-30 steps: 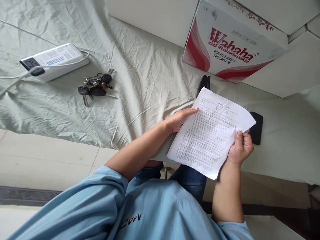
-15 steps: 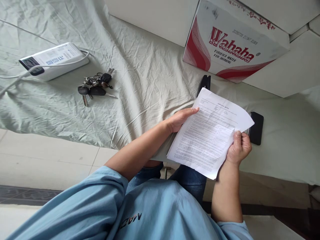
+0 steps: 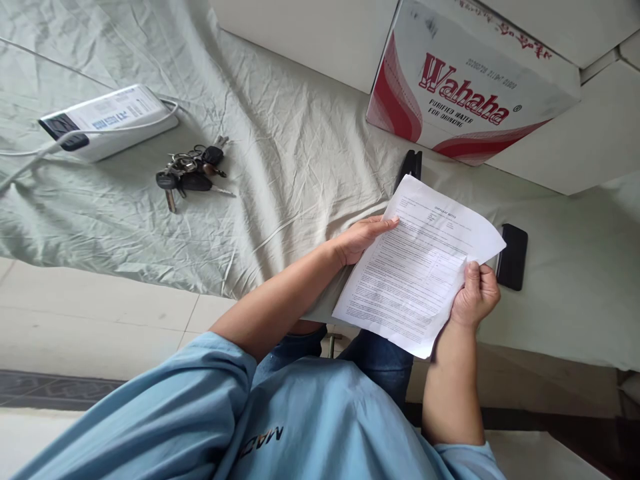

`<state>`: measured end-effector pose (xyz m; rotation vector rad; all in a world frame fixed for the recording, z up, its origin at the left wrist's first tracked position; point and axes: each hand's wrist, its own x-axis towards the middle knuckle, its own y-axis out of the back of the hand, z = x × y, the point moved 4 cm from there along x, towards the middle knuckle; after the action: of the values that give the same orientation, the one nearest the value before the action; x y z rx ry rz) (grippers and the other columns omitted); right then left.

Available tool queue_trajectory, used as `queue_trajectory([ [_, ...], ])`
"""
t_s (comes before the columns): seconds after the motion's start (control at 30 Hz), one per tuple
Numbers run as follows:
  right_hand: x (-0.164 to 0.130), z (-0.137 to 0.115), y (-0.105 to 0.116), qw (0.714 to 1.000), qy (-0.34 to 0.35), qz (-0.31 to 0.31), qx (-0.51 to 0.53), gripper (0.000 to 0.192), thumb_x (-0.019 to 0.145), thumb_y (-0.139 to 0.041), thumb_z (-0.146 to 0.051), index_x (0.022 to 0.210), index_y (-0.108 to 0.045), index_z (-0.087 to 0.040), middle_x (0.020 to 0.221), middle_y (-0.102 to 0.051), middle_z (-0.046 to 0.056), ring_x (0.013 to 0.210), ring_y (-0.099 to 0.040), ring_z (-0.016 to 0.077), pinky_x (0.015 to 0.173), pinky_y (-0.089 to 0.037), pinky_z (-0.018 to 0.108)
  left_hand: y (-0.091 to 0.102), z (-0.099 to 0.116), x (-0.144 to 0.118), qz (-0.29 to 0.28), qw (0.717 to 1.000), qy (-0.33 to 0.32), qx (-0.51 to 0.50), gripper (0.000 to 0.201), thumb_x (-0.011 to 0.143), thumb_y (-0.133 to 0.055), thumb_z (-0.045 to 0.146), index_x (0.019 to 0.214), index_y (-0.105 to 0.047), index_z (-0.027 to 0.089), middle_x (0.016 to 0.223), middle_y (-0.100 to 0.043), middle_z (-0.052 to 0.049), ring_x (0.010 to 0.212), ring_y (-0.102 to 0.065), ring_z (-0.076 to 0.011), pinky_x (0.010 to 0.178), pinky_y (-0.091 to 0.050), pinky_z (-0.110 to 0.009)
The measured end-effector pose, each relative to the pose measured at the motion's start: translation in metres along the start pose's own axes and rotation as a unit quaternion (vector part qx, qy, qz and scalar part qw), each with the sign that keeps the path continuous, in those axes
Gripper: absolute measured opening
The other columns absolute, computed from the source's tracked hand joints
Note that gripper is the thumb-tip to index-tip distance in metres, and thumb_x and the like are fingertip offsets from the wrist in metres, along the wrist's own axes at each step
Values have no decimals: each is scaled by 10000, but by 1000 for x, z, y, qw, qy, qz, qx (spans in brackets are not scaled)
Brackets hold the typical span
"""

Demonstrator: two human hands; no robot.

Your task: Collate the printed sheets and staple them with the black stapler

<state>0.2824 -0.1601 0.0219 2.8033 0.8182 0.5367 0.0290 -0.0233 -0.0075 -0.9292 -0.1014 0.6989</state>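
Note:
I hold a stack of printed white paper sheets (image 3: 415, 267) over the edge of a table covered with a pale green cloth (image 3: 280, 153). My left hand (image 3: 363, 239) grips the sheets' left edge, fingers under and thumb on top. My right hand (image 3: 475, 297) pinches the right edge, where the top sheet's corner curls slightly. Behind the sheets lie two black objects, one (image 3: 513, 257) at the right and one (image 3: 409, 167) at the top, both partly hidden.
A bunch of keys (image 3: 193, 175) lies on the cloth at the left, next to a white power strip (image 3: 107, 121) with a white cable. A red and white Wahaha water carton (image 3: 465, 87) stands at the back right. Tiled floor (image 3: 90, 320) shows below the table edge.
My right hand has slid a little to the left and up along the sheets' right edge, bending the top corner inward. My left hand has stayed in place.

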Motion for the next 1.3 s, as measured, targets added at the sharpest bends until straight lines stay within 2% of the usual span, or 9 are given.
queue_trajectory([
  [0.23, -10, 2, 14, 995, -42, -73, 57, 629, 860, -923, -701, 1266, -780, -242, 1267, -824, 94, 1232, -790, 296, 1210, -588, 549, 5, 0, 4, 18, 999, -33, -12, 540, 965, -898, 682, 1243, -816, 226, 1146, -900, -132, 1251, -861, -382, 1164, -684, -574],
  [0.47, -52, -10, 59, 967, -164, -156, 121, 976, 751, -913, -917, 1467, -784, -266, 1480, -811, 165, 1458, -743, 413, 1258, -588, 657, 7, 11, 7, 0, 996, -81, -37, 648, 972, -823, 761, 1306, -789, 206, 1181, -902, -160, 1349, -836, -420, 1180, -688, -588],
  [0.63, -98, -24, 38, 948, -218, -170, 156, 994, 689, -1031, -764, 1571, -743, -407, 1641, -759, 99, 1555, -692, 402, 1263, -608, 695, 7, 13, 7, 13, 994, -103, -40, 696, 1001, -760, 793, 1391, -761, 217, 1237, -897, -146, 1414, -810, -409, 1192, -685, -588],
  [0.83, -106, -45, -1, 961, -198, -118, 152, 881, 823, -1002, -541, 1623, -722, -299, 1711, -713, 95, 1643, -631, 349, 1453, -426, 665, 5, 8, 8, 43, 989, -136, -46, 664, 909, -883, 758, 1285, -770, 222, 1244, -898, -142, 1384, -822, -401, 1167, -694, -562],
  [0.93, -84, -61, 1, 982, -120, -92, 115, 825, 836, -1001, -494, 1587, -751, -260, 1711, -707, 98, 1672, -602, 345, 1484, -392, 625, 8, 16, 2, 93, 980, -171, -29, 640, 841, -947, 699, 1248, -773, 237, 1258, -897, -129, 1335, -832, -383, 1126, -695, -522],
  [1.03, -55, -71, 22, 993, -31, -77, 83, 769, 844, -994, -484, 1543, -776, -250, 1660, -735, 100, 1650, -626, 351, 1481, -397, 635, 17, 37, -7, 160, 959, -225, 60, 577, 873, -925, 592, 1318, -754, 267, 1353, -873, -106, 1370, -801, -332, 1160, -653, -478],
  [1.17, -28, -67, 55, 994, 34, -101, 13, 570, 832, -1003, -513, 1310, -870, -233, 1348, -863, 111, 1456, -765, 366, 1413, -493, 636, 27, 74, -19, 211, 892, -295, 270, 717, 852, -933, 442, 1508, -684, 291, 1545, -785, -127, 1585, -656, -349, 1310, -526, -530],
  [1.23, -25, -59, 62, 988, 24, -150, -37, 464, 790, -1026, -524, 1126, -902, -230, 1132, -889, 109, 1289, -829, 384, 1259, -638, 614, 26, 86, -21, 200, 861, -292, 365, 712, 819, -950, 422, 1479, -726, 275, 1558, -782, -148, 1598, -637, -386, 1335, -497, -548],
  [1.3, -29, -50, 63, 979, 1, -191, -74, 416, 743, -1049, -526, 1005, -908, -234, 1002, -884, 101, 1169, -857, 390, 1136, -706, 584, 18, 92, -21, 154, 853, -272, 418, 651, 791, -959, 446, 1386, -788, 242, 1496, -817, -172, 1495, -705, -410, 1296, -527, -545],
])
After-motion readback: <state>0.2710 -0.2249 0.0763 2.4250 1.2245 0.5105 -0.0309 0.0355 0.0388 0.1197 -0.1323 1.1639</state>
